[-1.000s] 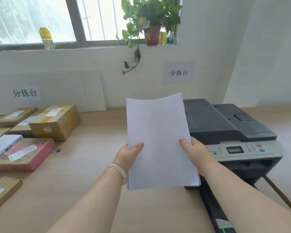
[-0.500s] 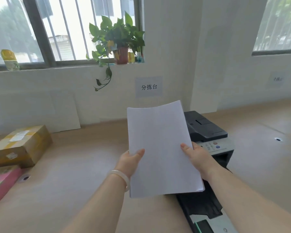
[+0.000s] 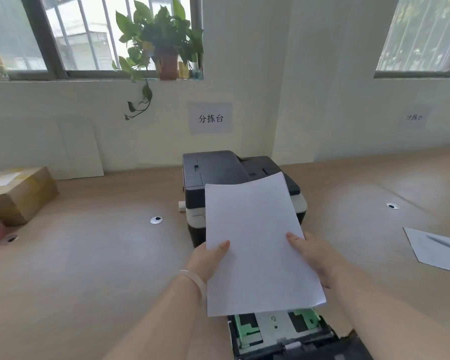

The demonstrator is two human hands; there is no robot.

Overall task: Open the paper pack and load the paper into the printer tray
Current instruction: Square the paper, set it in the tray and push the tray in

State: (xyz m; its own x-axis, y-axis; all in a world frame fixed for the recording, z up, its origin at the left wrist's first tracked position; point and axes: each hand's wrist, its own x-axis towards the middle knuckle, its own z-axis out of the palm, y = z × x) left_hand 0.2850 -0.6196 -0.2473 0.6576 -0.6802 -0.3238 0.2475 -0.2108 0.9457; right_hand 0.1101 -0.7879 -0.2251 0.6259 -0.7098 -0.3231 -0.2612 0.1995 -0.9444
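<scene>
- The stack of white paper [image 3: 257, 245] is held in the air between both hands, above the pulled-out printer tray [image 3: 281, 333] and in front of the dark printer [image 3: 226, 175] — its far edge curls a little upward and hides part of the printer's front.
- The left hand [image 3: 205, 261] grips the stack at its left edge, roughly midway along it: thumb on top, the other fingers hidden beneath the sheets, so it is closed on the paper.
- The right hand [image 3: 315, 258] grips the right edge at about the same level, thumb pressed onto the top sheet, fingers wrapped under and out of sight.
- Both forearms reach in from the near edge and converge on the stack; a pale bracelet [image 3: 195, 280] circles the left wrist.
- The tray sits on the wooden table [image 3: 89, 268], near side, with green guides [image 3: 247, 329] showing below the paper's near edge.
- Off to the left stands a cardboard box [image 3: 16, 193]; at far right lies a loose sheet [image 3: 437, 253] with a pen [image 3: 446, 244] on it.
- A potted plant [image 3: 161, 45] stands on the window sill — below it, a wall sign [image 3: 210, 118].
</scene>
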